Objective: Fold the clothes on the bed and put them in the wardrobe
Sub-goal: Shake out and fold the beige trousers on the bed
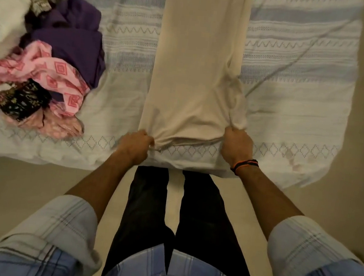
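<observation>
Both forearms are stretched forward from the lower part of the frame over the near edge of the bed [292, 118], sleeves of a pale plaid shirt rolled back to the elbows. The left hand [136, 145] is curled into a fist, knuckles up, and a bunched corner of the beige garment [195, 71] is gripped in it at the garment's lower left. The right hand [236, 146] is likewise closed, a gathered fold of the same cloth being pinched at the lower right corner, where the fabric is drawn into tight creases. A dark and orange band [244, 165] is worn on the right wrist. The beige garment is laid flat down the centre of the frame, long and narrow, running from the hands to the top edge; its cloth looks soft, matte and smooth, with a vertical seam or fold seen along its right side. The bed is covered by a white sheet woven with pale blue-grey stripes and zigzag and diamond bands, lightly wrinkled. In the upper left of the frame a loose heap of clothes [49, 59] is piled on the sheet: a deep purple piece, a pink one printed with diamonds, a dark patterned one and a white one.
</observation>
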